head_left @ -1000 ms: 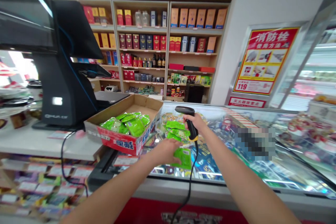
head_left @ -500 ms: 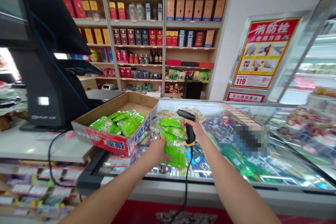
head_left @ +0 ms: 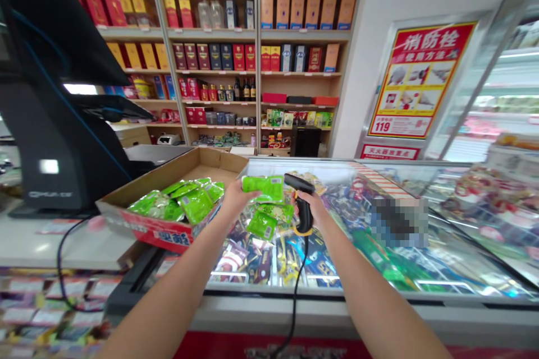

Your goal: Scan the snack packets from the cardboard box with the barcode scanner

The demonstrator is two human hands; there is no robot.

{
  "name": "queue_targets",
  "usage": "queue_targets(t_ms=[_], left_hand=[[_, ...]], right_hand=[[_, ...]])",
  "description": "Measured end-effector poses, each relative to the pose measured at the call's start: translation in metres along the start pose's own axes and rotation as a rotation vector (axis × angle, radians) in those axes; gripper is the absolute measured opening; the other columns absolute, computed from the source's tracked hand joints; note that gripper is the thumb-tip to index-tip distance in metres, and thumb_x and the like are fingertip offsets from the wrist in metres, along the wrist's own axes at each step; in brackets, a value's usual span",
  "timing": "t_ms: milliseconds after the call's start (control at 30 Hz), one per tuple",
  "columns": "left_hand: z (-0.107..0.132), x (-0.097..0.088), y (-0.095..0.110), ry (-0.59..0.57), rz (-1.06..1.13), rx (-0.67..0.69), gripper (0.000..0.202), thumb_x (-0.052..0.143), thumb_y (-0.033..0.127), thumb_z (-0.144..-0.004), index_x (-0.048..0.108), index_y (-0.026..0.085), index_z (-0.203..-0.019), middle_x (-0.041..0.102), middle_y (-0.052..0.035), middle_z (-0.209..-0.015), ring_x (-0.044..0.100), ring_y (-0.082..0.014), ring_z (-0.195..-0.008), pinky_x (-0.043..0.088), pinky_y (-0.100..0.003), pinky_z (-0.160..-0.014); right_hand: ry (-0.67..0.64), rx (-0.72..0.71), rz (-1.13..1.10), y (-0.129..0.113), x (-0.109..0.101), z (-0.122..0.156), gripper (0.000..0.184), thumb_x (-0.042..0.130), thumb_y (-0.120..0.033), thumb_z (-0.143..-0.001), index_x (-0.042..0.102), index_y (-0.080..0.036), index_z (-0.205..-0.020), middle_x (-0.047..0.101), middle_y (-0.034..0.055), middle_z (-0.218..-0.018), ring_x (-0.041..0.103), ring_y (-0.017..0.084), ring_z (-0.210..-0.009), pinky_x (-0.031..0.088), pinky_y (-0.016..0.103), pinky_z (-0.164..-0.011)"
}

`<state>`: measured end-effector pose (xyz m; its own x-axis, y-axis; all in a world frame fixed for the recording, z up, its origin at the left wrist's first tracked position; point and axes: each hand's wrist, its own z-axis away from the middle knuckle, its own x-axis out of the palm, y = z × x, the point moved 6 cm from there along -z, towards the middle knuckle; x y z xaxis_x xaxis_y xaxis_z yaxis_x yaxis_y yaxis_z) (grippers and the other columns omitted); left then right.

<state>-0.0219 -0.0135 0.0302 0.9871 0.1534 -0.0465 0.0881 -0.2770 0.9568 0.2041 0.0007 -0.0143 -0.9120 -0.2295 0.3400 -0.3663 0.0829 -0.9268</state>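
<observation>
Between the fingers of my left hand (head_left: 239,199) is a green snack packet (head_left: 272,187), held up level with its printed back towards me. My right hand (head_left: 310,207) is wrapped round a black barcode scanner (head_left: 304,214), whose head points left at the packet. A cable (head_left: 300,280) hangs from the scanner's handle. Beneath the held packet, more green packets (head_left: 261,225) lie on the glass top of the freezer (head_left: 269,286). To the left, an open cardboard box (head_left: 168,235) holds several packets of the same green kind.
A black point-of-sale terminal (head_left: 63,140) stands on the white counter (head_left: 50,247) at left. A blurred-out dark object (head_left: 398,223) lies on the freezer's right side. Shelves (head_left: 219,33) of boxes and bottles line the back wall, beside a red fire-hydrant sign (head_left: 423,78).
My left hand has moved up and away from me, lifting a green packet in front of the scanner. The right hand and scanner have hardly moved. The view has shifted slightly right.
</observation>
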Motion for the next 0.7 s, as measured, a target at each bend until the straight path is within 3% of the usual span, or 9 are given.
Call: queue_targets(t_ms=[100, 300, 700], left_hand=[[-0.015, 0.006, -0.017, 0.127, 0.308, -0.057, 0.037, 0.082, 0.02, -0.053, 0.063, 0.016, -0.084, 0.071, -0.0026, -0.077, 0.067, -0.0193, -0.067, 0.058, -0.035, -0.06], [-0.014, 0.008, -0.047, 0.159, 0.301, -0.049, 0.032, 0.081, 0.018, -0.054, 0.064, 0.014, -0.08, 0.071, -0.0021, -0.071, 0.069, -0.0213, -0.064, 0.059, -0.034, -0.054], [-0.014, 0.001, -0.041, 0.152, 0.208, 0.022, 0.032, 0.08, 0.025, -0.053, 0.066, 0.013, -0.08, 0.069, -0.0017, -0.07, 0.068, -0.0209, -0.06, 0.059, -0.034, -0.051]], right_hand=[[-0.031, -0.014, 0.029, -0.002, 0.004, 0.003, 0.027, 0.07, -0.04, -0.066, 0.062, -0.016, -0.075, 0.062, 0.0002, -0.061, 0.053, 0.011, -0.039, 0.043, 0.024, -0.038], [-0.088, -0.028, 0.169, -0.004, 0.013, 0.007, 0.026, 0.07, -0.04, -0.066, 0.061, -0.016, -0.073, 0.063, 0.0007, -0.063, 0.055, 0.012, -0.039, 0.043, 0.025, -0.038], [-0.092, 0.018, 0.288, -0.003, 0.015, 0.009, 0.027, 0.066, -0.042, -0.067, 0.059, -0.017, -0.059, 0.056, 0.0008, -0.044, 0.051, 0.013, -0.035, 0.04, 0.025, -0.038]])
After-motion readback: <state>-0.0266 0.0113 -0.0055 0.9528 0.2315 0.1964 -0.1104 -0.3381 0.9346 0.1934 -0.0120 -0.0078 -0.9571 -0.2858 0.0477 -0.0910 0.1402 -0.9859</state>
